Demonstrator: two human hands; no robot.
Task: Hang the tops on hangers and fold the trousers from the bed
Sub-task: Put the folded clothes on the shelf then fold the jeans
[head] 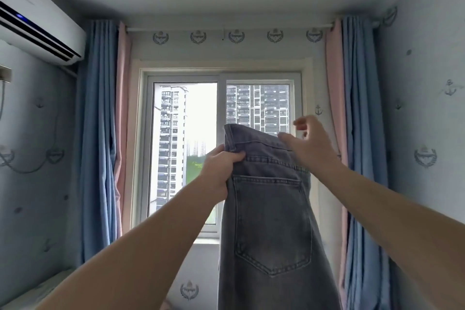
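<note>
A pair of grey jeans (271, 221) hangs in front of me, held up before the window with a back pocket facing me. My left hand (222, 168) grips the waistband at its left side, thumb over the denim. My right hand (310, 142) is at the waistband's right end, blurred, its fingers loosely spread above the cloth; whether it grips the fabric cannot be told. The legs of the jeans drop out of the frame's bottom edge. The bed and any hangers are out of sight.
A window (221, 153) with blue and pink curtains (100, 133) on both sides faces me. An air conditioner (37, 22) is mounted high on the left wall. Wallpapered walls close in on both sides.
</note>
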